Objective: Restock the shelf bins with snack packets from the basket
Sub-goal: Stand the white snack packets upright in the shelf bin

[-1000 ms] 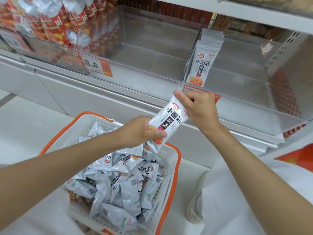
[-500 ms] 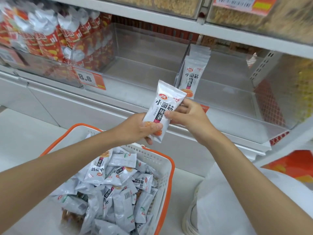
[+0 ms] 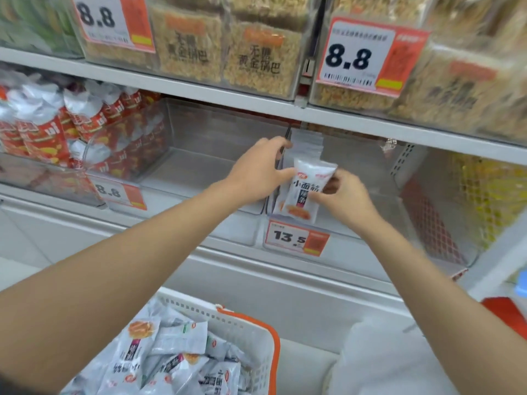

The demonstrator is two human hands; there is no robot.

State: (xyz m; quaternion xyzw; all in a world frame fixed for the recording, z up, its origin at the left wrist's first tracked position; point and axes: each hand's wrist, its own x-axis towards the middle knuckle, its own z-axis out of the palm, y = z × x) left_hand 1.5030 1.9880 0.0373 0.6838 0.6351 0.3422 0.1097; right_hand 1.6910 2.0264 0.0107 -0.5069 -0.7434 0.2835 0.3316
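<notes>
Head view: right hand is pinching the snack packet, probably light, soft and slippery, at its three-o'clock edge; left hand, fingers straight, is touching its nine-o'clock side.

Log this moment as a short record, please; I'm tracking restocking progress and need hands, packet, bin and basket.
packet: white, upright, at the front of the bin, above the 13.5 price tag
right hand: pinches the packet's right edge
left hand: fingers extended to the bin's divider
bin: a few standing packets behind
basket: holds many loose packets
</notes>
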